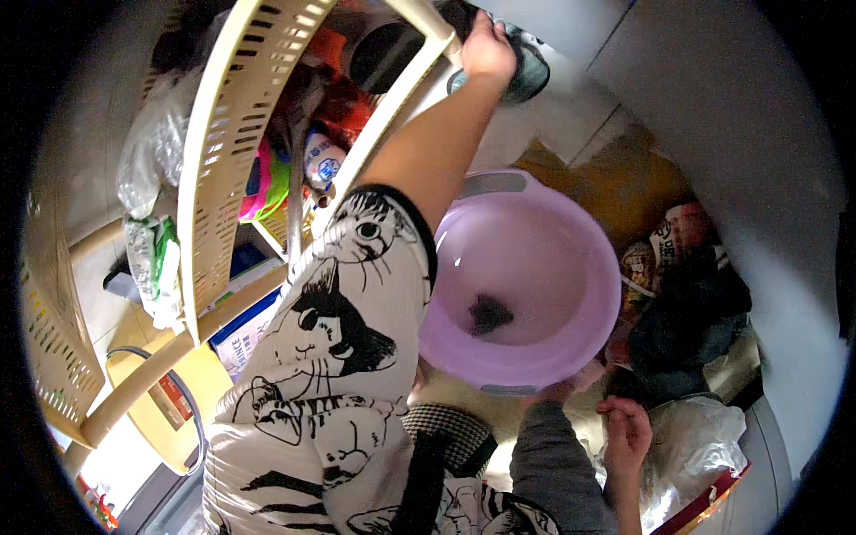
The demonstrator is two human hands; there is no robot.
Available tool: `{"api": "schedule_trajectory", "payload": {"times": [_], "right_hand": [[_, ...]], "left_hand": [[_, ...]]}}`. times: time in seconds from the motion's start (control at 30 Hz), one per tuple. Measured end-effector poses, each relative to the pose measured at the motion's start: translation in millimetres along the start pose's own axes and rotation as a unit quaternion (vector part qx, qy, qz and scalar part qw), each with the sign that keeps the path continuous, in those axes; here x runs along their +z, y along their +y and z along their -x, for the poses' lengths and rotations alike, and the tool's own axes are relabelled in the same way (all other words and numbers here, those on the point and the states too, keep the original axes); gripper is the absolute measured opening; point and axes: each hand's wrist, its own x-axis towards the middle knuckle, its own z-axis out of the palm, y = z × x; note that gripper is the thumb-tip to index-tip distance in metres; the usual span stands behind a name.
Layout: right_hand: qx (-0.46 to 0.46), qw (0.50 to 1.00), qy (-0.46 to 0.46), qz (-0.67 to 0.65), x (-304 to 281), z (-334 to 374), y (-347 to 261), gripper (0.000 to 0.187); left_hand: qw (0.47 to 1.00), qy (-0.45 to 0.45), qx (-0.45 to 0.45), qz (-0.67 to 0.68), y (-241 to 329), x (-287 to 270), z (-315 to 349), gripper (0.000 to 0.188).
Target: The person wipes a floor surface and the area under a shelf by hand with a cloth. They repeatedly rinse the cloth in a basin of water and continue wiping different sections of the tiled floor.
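Note:
My left hand (489,51) reaches far out past the corner of a cream plastic rack. Its fingers are curled over something dark that I cannot make out, next to a grey-green slipper (530,78). My right hand (629,435) is down at the lower right, with fingers loosely curled and nothing visible in them. Between the two hands stands a lilac plastic basin (603,294) with grey grips. A small dark clump (489,314) lies inside it, seemingly in water. A leg in grey cloth (553,464) lies beside my right hand, its bare foot partly under the basin's near rim.
The cream rack (201,196) fills the left side, with bags and bottles on it. A yellow bucket (160,406) is at the lower left. Right of the basin lie dark cloth (691,321), a printed package (678,236) and a clear plastic bag (700,446). A pale wall bounds the right.

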Motion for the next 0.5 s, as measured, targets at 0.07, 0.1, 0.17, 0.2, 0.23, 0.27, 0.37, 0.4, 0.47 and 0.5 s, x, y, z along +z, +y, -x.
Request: {"api": "schedule_trajectory", "payload": {"times": [0.07,0.1,0.17,0.2,0.23,0.27,0.37,0.4,0.47,0.5], "right_hand": [[0.001,1.000,-0.015,-0.010,0.8,-2.4,-1.1,0.015],[-0.002,1.000,-0.013,-0.004,-0.4,-1.1,-1.1,0.016],[0.006,1.000,-0.009,0.021,-3.0,0.7,-3.7,0.015],[0.008,0.999,-0.009,0.043,-3.7,1.0,-6.4,0.015],[0.010,0.999,-0.008,0.042,-0.5,-0.9,-10.9,0.015],[0.021,0.999,-0.010,0.039,5.3,-5.7,-16.2,0.012],[0.018,0.999,-0.020,0.038,10.9,-14.6,-19.9,0.012],[0.008,0.999,-0.025,0.038,10.3,-14.7,-19.0,0.013],[0.005,0.999,-0.024,0.048,10.0,-18.5,-17.1,0.013],[-0.010,0.998,-0.014,0.065,6.2,-10.5,-23.4,0.013]], "left_hand": [[0.989,-0.046,0.067,-0.125,-22.3,11.6,-24.6,0.029],[0.835,-0.262,0.224,-0.428,-16.6,15.4,-28.9,0.024],[0.871,-0.207,0.252,-0.368,-14.6,28.4,4.8,0.026],[0.899,-0.143,0.276,-0.308,-9.3,30.7,23.1,0.028],[0.927,-0.140,0.288,-0.197,-4.4,22.9,33.7,0.029],[0.927,-0.138,0.286,-0.200,-7.2,21.3,36.8,0.029],[0.894,-0.319,0.291,-0.122,-4.4,37.4,54.2,0.038],[0.859,-0.305,0.406,-0.069,9.2,44.2,64.8,0.036],[0.811,-0.288,0.510,-0.014,17.9,49.6,68.9,0.034],[0.786,-0.285,0.546,-0.050,31.5,48.1,64.7,0.033]]}}
